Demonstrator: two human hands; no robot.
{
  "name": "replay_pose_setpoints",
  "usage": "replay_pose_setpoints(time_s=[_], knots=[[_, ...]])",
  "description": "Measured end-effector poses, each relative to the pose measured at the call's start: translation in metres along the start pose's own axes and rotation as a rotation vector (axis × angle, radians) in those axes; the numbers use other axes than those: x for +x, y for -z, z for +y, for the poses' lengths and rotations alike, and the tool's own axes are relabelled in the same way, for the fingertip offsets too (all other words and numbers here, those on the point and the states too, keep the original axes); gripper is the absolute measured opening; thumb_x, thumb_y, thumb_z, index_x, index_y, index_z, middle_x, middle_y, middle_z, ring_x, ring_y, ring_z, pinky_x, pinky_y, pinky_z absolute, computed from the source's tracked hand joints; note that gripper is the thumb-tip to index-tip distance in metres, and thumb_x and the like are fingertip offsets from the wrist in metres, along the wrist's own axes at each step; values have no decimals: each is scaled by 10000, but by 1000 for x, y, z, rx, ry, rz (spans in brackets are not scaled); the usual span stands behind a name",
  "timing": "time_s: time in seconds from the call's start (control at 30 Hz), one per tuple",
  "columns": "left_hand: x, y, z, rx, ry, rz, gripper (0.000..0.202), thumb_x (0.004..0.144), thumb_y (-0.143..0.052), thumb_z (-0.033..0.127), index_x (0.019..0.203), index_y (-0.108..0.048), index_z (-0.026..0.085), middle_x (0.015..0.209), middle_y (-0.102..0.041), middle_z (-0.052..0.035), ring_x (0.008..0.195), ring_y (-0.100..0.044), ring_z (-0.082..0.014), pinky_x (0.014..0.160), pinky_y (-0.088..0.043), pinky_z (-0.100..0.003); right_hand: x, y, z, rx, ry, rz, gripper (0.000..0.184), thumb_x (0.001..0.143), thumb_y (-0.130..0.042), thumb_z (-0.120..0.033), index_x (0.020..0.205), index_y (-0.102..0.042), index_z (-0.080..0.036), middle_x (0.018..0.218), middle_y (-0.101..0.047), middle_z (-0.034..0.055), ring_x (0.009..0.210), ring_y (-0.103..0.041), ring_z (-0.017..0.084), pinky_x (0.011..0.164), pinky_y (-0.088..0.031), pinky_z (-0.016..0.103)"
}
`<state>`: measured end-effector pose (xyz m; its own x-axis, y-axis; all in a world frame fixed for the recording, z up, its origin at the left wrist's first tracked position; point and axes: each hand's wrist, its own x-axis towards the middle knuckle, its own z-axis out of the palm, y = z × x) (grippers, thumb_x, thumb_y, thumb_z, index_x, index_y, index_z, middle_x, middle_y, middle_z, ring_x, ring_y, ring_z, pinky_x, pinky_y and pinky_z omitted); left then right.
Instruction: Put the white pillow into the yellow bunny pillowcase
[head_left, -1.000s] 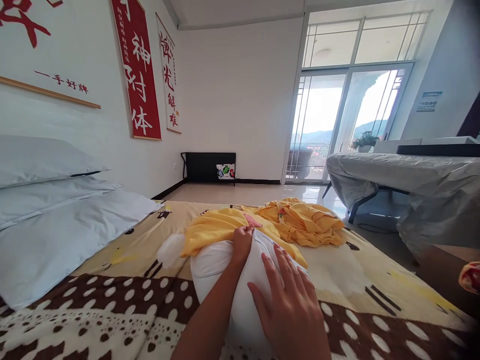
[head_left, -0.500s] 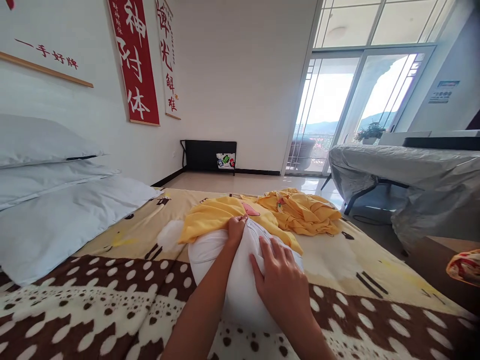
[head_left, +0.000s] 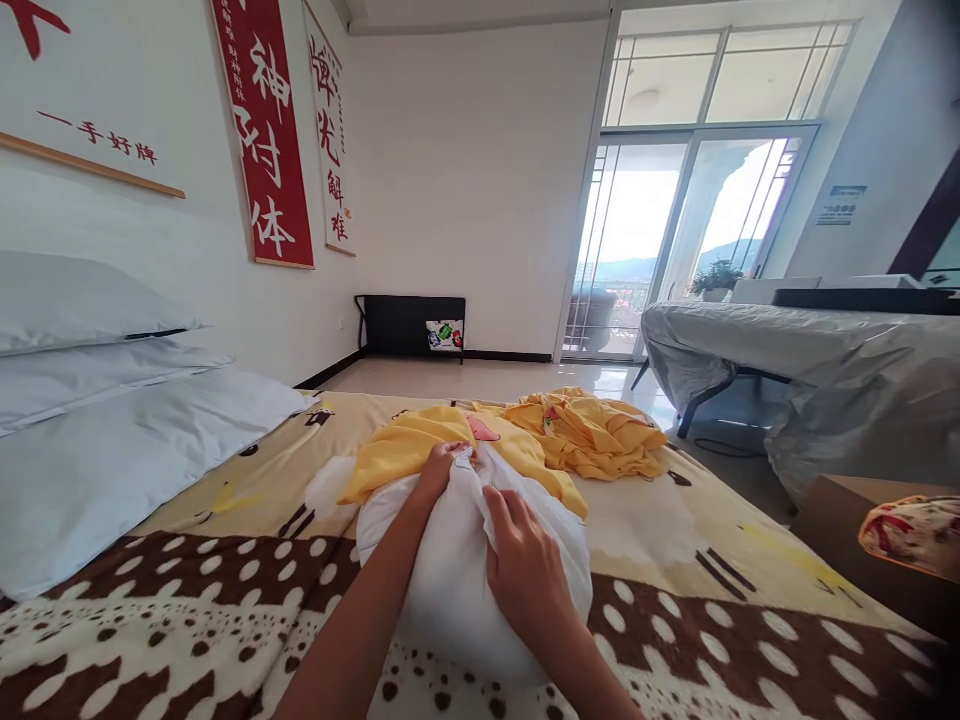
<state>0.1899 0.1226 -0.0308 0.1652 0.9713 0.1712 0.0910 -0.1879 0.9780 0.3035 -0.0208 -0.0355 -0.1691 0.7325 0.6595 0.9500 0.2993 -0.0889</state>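
Note:
A plump white pillow [head_left: 442, 580] lies in front of me on the patterned bed cover, its far end tucked against or under a yellow pillowcase [head_left: 397, 445] with a pink patch. At the pillow's far end my left hand [head_left: 441, 468] is closed on its white fabric, near the edge of the yellow cloth. My right hand [head_left: 525, 555] grips a fold of the same white fabric, a little nearer and to the right. The fingertips of both hands are partly hidden in the cloth. How far the pillow reaches under the yellow cloth cannot be seen.
Crumpled yellow cloth [head_left: 600, 435] lies just beyond on the right. Several white pillows [head_left: 135, 440] are stacked at the left. A cardboard box [head_left: 832, 520] with a colourful bundle stands at the right, below a plastic-covered table [head_left: 750, 330]. A black folded frame [head_left: 397, 325] leans on the wall.
My right hand has gone from lying spread on the pillow to gripping a fold of its fabric. My left hand keeps hold at the far end. The view has shifted slightly.

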Motion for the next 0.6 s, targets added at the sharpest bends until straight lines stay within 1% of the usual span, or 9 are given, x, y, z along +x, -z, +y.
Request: replay_pose_setpoints(time_s=[0.07, 0.17, 0.27, 0.33, 0.4, 0.47, 0.53, 0.6], knots=[[-8, 11, 14, 56, -78, 59, 244, 884, -462, 299, 795, -619, 135, 585, -586, 10, 524, -525, -116, 563, -422, -253, 1, 0, 3, 36, -23, 11, 505, 727, -385, -12, 1184, -548, -151, 1056, -624, 112, 949, -593, 228, 686, -502, 303], [-20, 30, 33, 162, -206, 138, 171, 781, -506, 247, 763, -655, 164, 668, -641, -19, 654, -564, -151, 639, -405, -250, 2, 1, 6, 78, -39, 17, 511, 726, -391, -14, 1194, -545, -150, 1084, -613, 118, 967, -592, 228, 693, -500, 301], [-26, 48, 43, 248, -259, 110, 150, 700, -539, 230, 703, -682, 183, 715, -669, -22, 722, -576, -174, 679, -402, -249, 3, 1, 8, 96, -45, 15, 512, 729, -387, -13, 1197, -542, -155, 1081, -612, 113, 967, -593, 232, 660, -493, 296], [-28, 58, 45, 270, -254, 94, 200, 710, -507, 251, 730, -691, 176, 737, -678, -28, 724, -580, -179, 679, -412, -254, 5, 0, 11, 109, -51, 28, 499, 739, -385, -18, 1190, -543, -162, 1067, -616, 105, 947, -598, 229, 644, -489, 294], [-32, 66, 44, 270, -241, 86, 282, 750, -442, 278, 816, -691, 163, 771, -681, -34, 715, -583, -177, 671, -429, -261, 7, -1, 18, 128, -63, 61, 471, 760, -383, -32, 1182, -544, -164, 1061, -619, 100, 924, -606, 223, 649, -492, 299], [-38, 69, 42, 268, -238, 24, 308, 769, -426, 283, 871, -688, 160, 806, -688, -35, 751, -597, -178, 711, -452, -268, 9, -2, 27, 149, -78, 115, 436, 783, -379, -50, 1170, -546, -157, 1054, -622, 101, 891, -614, 214, 661, -496, 303], [-46, 69, 41, 280, -239, -93, 251, 748, -504, 281, 862, -698, 170, 821, -703, -31, 800, -610, -188, 760, -469, -277, 10, -1, 37, 164, -95, 165, 411, 798, -374, -62, 1159, -548, -153, 1041, -627, 98, 860, -621, 204, 669, -500, 303], [-50, 64, 40, 299, -230, -182, 189, 701, -613, 273, 839, -705, 183, 819, -714, -29, 811, -618, -202, 765, -487, -286, 11, 1, 45, 159, -106, 197, 398, 808, -375, -73, 1154, -550, -158, 1026, -634, 89, 833, -628, 198, 659, -501, 298]])
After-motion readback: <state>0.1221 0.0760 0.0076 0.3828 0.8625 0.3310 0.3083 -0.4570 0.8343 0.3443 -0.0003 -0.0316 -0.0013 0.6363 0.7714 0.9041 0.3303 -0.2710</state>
